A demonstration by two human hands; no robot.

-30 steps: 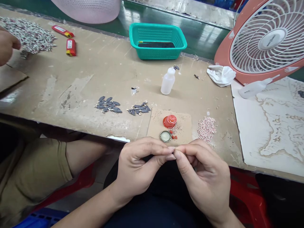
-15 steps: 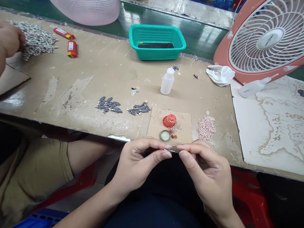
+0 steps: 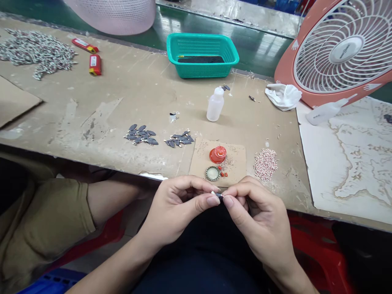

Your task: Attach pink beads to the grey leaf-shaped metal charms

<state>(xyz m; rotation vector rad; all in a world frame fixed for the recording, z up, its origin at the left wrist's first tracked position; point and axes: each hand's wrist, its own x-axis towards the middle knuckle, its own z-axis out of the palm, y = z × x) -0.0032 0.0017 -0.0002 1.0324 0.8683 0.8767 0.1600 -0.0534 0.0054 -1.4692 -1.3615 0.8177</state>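
Observation:
Just past the table edge, my left hand (image 3: 180, 208) pinches a small dark leaf-shaped piece (image 3: 218, 195) with a whitish tip between thumb and forefinger. My right hand (image 3: 257, 216) is closed in a pinch at the piece's right end; what its fingertips hold is hidden. Ahead of my hands, a cardboard square (image 3: 237, 159) carries a red cup-like holder (image 3: 218, 154), a bottle cap (image 3: 212, 173) and some small red bits (image 3: 223, 174). Tiny pink-white beads (image 3: 265, 164) lie heaped to the right. Two groups of similar dark pieces (image 3: 141, 135) lie to the left.
A white squeeze bottle (image 3: 215, 105) stands behind the cardboard. Farther back are a green basket (image 3: 202, 71), a crumpled white cloth (image 3: 283, 97) and a pink fan (image 3: 284, 69). A pile of grey-white pieces (image 3: 36, 51) lies far left. Another person's leg (image 3: 116, 196) is beside me.
My right hand has moved left, bringing its fingertips up to the dark piece. The other person's hand has left the pile at the far left. The view has shifted slightly.

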